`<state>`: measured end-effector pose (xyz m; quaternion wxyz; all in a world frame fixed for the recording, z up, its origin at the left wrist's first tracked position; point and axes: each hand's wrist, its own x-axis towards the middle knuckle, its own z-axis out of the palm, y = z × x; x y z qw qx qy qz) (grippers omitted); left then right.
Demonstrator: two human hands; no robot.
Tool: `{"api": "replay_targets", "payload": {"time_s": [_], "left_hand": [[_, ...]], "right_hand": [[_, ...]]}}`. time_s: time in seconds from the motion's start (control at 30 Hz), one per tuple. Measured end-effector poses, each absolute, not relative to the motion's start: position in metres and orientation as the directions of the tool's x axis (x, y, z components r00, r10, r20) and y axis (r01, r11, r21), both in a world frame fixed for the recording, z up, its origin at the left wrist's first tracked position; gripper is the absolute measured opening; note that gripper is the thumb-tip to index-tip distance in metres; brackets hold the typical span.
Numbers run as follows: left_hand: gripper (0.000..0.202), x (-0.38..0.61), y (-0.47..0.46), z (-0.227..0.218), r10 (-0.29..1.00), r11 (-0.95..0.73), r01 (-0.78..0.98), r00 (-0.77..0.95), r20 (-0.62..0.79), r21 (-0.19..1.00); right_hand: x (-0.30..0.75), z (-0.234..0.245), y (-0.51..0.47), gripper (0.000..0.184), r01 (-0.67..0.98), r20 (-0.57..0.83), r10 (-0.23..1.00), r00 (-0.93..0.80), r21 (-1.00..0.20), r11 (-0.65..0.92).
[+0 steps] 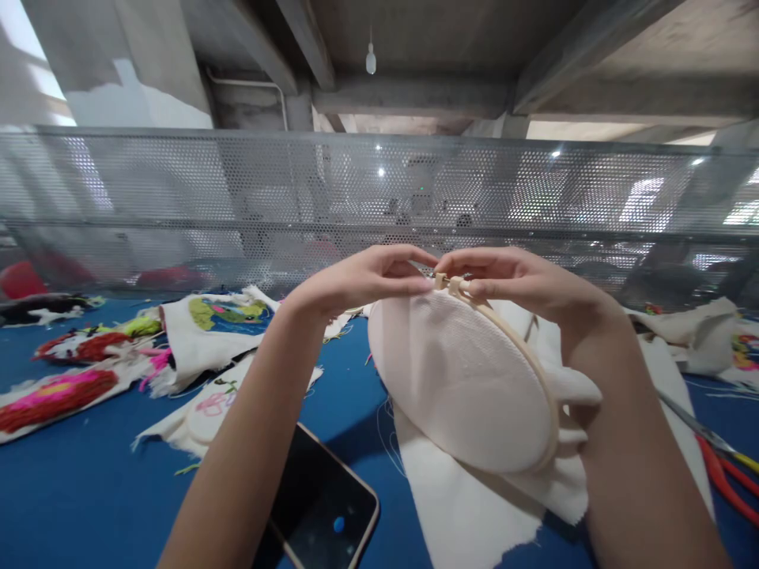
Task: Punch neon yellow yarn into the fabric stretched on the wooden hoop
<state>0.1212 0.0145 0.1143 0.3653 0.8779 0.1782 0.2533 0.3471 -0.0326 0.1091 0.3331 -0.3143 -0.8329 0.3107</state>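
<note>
Embroidery hoop [535,365] and both hands met between four and five o'clock from the middle of the view, the hoop tilted and held up over a blue table [77,490]. Off-white cloth [462,379] was stretched across it, with loose folds gathered behind its rim toward three o'clock. At the hoop's twelve o'clock sat a small clamp [455,285] with two pale blocks and a screw. The left hand [379,273] gripped the hoop just on the nine o'clock side of that clamp, thumb below and fingers bent over. The right hand [510,276] gripped from the three o'clock side, its thumb against a block and its forefinger reaching over the top. Whether either turned the screw I could not tell.

A dark-screened phone [326,506] lay between six and seven o'clock, partly hidden by the left forearm. Scissors [715,474] with red handles rested near four o'clock, beyond the right forearm. At eight o'clock lay a cloth with a pink stitched flower [210,403]; farther out, between eight and nine, was a red-and-pink stitched piece [59,395]. A perforated metal screen [379,186] stood toward twelve o'clock, below a hanging bulb [371,59].
</note>
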Motion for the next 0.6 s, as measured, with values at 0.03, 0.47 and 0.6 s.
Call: {"api": "replay_targets", "payload": {"time_s": [0.03, 0.47, 0.6], "left_hand": [[0.034, 0.1207, 0.0139, 0.1147, 0.526, -0.681, 0.152, 0.782, 0.334, 0.716], [0.033, 0.1238, 0.0130, 0.1146, 0.566, -0.713, 0.201, 0.731, 0.382, 0.672], [0.047, 0.1255, 0.0140, 0.1132, 0.502, -0.665, 0.140, 0.811, 0.300, 0.734]], "right_hand": [[0.3466, 0.1092, -0.0326, 0.033, 0.312, 0.363, 0.726, -0.585, -0.725, 0.614], [0.3469, 0.1103, -0.0336, 0.036, 0.338, 0.348, 0.739, -0.577, -0.722, 0.604], [0.3473, 0.1099, -0.0337, 0.035, 0.338, 0.350, 0.750, -0.561, -0.730, 0.593]]}}
